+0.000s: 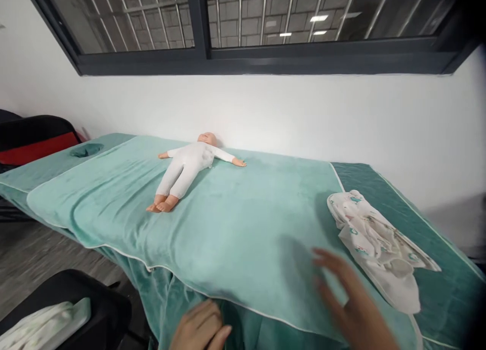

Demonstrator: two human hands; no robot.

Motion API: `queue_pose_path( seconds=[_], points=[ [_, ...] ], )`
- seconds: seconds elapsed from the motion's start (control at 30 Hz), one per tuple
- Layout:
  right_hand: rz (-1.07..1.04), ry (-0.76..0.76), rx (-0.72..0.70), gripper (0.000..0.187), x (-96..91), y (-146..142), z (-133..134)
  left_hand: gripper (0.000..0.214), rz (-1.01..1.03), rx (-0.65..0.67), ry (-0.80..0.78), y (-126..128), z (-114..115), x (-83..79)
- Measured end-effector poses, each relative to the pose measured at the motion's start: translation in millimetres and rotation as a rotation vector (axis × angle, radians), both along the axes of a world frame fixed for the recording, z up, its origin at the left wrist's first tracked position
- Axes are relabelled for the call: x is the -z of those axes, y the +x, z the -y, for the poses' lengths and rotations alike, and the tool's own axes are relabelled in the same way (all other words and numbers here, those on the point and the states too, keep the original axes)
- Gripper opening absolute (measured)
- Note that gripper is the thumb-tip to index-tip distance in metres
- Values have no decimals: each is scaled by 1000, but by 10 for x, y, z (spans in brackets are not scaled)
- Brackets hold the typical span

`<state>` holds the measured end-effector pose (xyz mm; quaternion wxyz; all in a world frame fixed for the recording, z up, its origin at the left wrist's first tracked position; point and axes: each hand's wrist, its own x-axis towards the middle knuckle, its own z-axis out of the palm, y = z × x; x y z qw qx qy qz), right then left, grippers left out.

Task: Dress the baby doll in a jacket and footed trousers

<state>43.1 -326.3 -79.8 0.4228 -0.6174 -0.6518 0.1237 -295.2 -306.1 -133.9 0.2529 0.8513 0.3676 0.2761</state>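
My left hand (201, 325) is at the table's near edge, its fingers curled in and nothing seen in it. To its right, my right hand (347, 302) hovers over the green cover (246, 228), thumb and fingers apart, slightly blurred and holding nothing. Closest to that hand is a pile of white printed baby clothes (374, 238), lying loosely folded on the right side of the table. Farther off, a baby doll (190, 162) in a white bodysuit lies on its back, arms spread, head toward the wall.
A dark-framed window (258, 59) with bars behind it is set in the white wall (266, 112). At lower left, a black chair (94, 304) bears a pale cloth bundle (45, 324). A black and red chair (38, 140) stands beyond the table's left end.
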Motion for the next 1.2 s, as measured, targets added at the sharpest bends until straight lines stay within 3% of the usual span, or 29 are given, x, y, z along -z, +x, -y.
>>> queue_pose_path(
  seconds=[0.1, 0.2, 0.27, 0.33, 0.43, 0.53, 0.63, 0.77, 0.87, 0.97, 1.1, 1.2],
  points=[
    [227, 165, 320, 45, -115, 754, -422, 13, 146, 26, -36, 585, -387, -204],
    [320, -60, 629, 60, -223, 1246, -643, 19, 332, -53, -159, 1094, -799, -344],
    [229, -248, 687, 60, -254, 1368, -719, 23, 376, -109, -237, 1338, -1060, -393],
    [107, -355, 659, 50, -271, 1353, -773, 27, 392, -127, -286, 1498, -1276, -417],
    [4, -337, 603, 41, -338, 1133, -843, 29, 476, -74, -406, 1609, -1468, -427],
    [-43, -190, 499, 46, -466, 725, -941, 30, 620, -11, -576, 1622, -1519, -420],
    [-112, -85, 230, 40, -576, 232, -1118, 46, 884, -7, -652, 1576, -1512, -410],
    [-253, -55, -53, 26, -559, -277, -1441, 49, 1151, -159, -739, 1479, -1511, -383],
    [-89, 97, -17, 20, -459, -484, -1578, 48, 1297, -250, -839, 1436, -1528, -368],
    [70, 221, -21, 24, -386, -641, -1554, 61, 1422, -253, -848, 1435, -1539, -404],
    [79, 66, -179, 53, -365, -813, -1486, 68, 1417, -127, -795, 1437, -1523, -500],
    [-19, -14, -152, 44, -366, -819, -1530, 60, 1396, -134, -772, 1418, -1508, -525]
  ],
)
